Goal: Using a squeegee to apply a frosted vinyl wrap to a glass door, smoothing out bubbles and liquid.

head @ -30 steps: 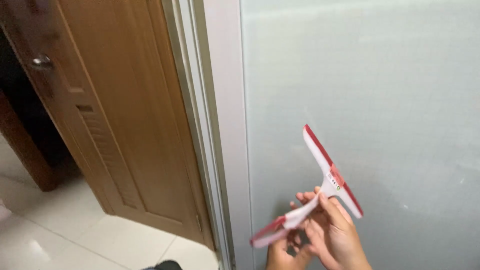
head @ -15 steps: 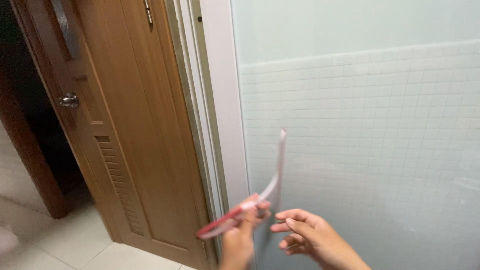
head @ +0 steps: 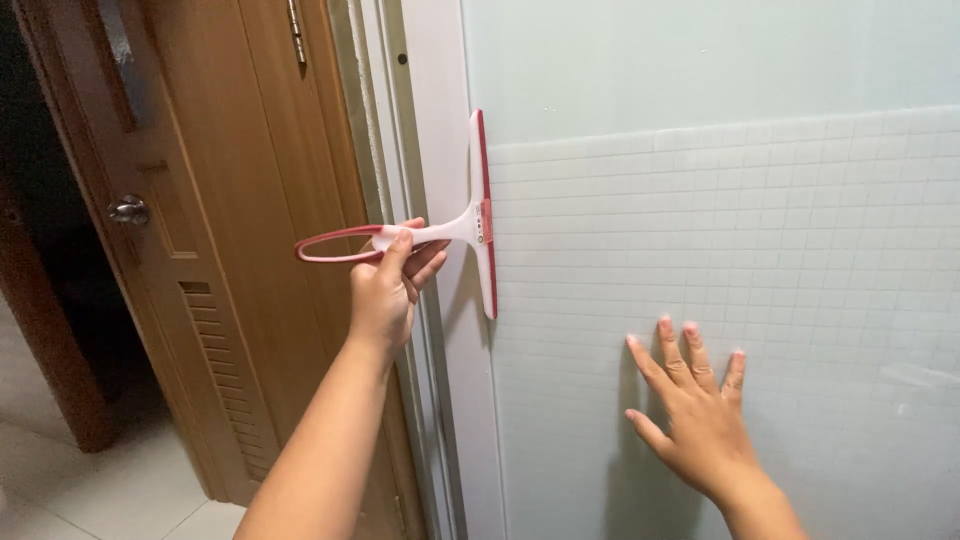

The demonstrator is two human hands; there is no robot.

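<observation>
A frosted pale-green glass panel (head: 720, 300) fills the right half of the frame; small white square tiles show through its lower part. A white frame strip (head: 440, 120) bounds it on the left. The left half holds an open brown wooden door (head: 230, 200) with a slatted lower section, a round silver knob (head: 128, 210) at mid-left and a brass hinge (head: 296, 35) at the top. Pale floor tiles (head: 90, 490) lie at the lower left.

The right hand (head: 700, 430) lies flat on the glass at lower right, fingers spread and pointing up, holding nothing. The left hand (head: 388, 290), at centre, is closed around the handle of a white plastic squeegee with red trim (head: 480, 215).

The squeegee's blade stands upright at upper centre, its red rubber edge against the glass just beside the white strip. A short white neck joins the blade's middle to a looped handle outlined in red, which points left past the fingers toward the door.
</observation>
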